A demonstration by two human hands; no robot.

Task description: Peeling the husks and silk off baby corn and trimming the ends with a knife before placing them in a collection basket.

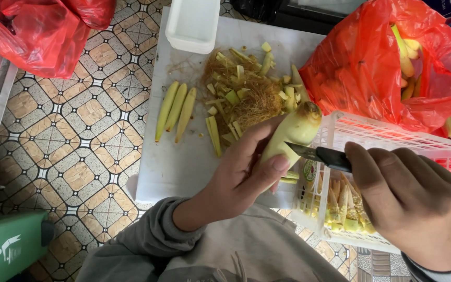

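Left hand [241, 177] grips a baby corn [292, 134] over the board [178, 156]; right hand [408, 201] clamps a knife [317, 153], blade at the husk. Three cobs [176, 110] peeled (more in the basket [392, 137]), a bag [371, 68] still waiting.

A white cutting board [184, 156] lies on a patterned tile floor [79, 125], bearing three peeled baby corn ears [176, 110] beside a heap of husks and silk [246, 91]. A white tub [193, 23] sits at the board's far edge; red plastic bags [37, 31] flank the scene.
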